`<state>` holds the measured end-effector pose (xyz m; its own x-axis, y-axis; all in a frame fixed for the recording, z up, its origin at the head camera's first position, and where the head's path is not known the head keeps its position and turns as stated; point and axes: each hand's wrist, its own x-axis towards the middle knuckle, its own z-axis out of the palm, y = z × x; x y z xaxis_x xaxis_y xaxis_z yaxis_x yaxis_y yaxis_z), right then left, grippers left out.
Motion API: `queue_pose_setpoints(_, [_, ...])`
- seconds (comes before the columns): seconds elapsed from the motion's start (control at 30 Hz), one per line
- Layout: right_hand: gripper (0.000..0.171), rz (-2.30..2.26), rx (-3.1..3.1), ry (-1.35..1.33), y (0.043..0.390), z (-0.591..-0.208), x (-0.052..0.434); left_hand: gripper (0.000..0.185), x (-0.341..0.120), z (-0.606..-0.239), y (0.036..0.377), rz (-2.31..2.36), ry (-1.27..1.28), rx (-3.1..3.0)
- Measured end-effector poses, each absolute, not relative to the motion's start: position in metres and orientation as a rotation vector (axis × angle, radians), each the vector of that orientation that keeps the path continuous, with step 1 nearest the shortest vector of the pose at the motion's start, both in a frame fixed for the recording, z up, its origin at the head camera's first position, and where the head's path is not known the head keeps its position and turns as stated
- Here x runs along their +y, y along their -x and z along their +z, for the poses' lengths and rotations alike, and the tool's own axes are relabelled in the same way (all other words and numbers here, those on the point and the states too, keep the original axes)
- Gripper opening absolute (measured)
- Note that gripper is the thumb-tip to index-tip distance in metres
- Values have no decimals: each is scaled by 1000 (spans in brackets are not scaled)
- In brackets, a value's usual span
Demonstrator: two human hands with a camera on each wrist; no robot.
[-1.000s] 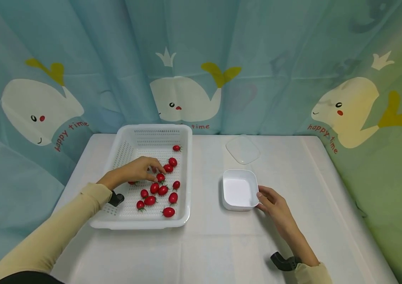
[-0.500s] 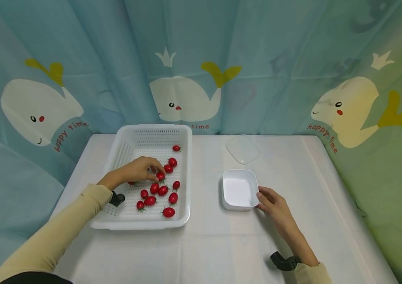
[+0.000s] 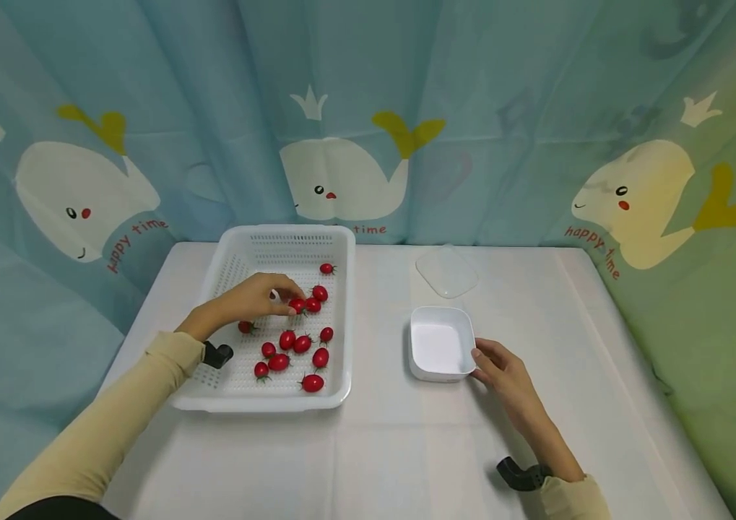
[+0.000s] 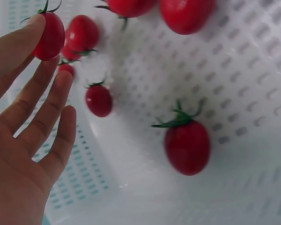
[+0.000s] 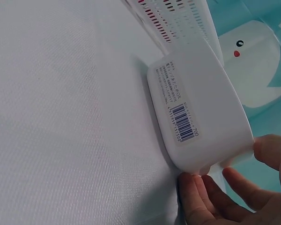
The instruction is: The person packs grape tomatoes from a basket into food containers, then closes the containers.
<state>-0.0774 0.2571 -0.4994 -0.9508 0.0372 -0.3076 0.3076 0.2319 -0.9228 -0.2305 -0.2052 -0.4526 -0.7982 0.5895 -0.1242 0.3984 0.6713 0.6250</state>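
My left hand is over the basket and pinches a cherry tomato between thumb and fingers. The tomato's green stem shows beside the thumb in the left wrist view, and the other fingers are spread. Several more cherry tomatoes lie loose in the white perforated basket. To the right stands a small white square container with nothing in it. My right hand holds it at its near right corner, thumb at the rim and fingertips low on the side. A barcode label shows on the container's wall.
A clear lid lies behind the container on the white-covered table. A blue-green curtain with whale prints hangs close along the back and sides.
My left hand has moved slightly toward the back with the pinched tomato, which now overlaps the tomatoes behind it. My right hand stays at the container. The head view has shifted a little.
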Motion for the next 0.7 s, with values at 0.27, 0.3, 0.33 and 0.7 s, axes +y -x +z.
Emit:
queue_pose_setpoints(0.27, [63,-1806,2274,-323,78,-503,257,30,-203,-434,227,923,-807,2620])
queue_pose_setpoints(0.3, [63,-1803,2275,-328,78,-503,257,30,-202,-431,227,931,-814,2622])
queue_pose_setpoints(0.33, [63,-1797,2277,-330,78,-503,257,31,-202,-429,227,939,-824,2624])
queue_pose_setpoints(0.7, [64,-1770,2289,-350,76,-501,255,31,-187,-408,221,997,-884,2609])
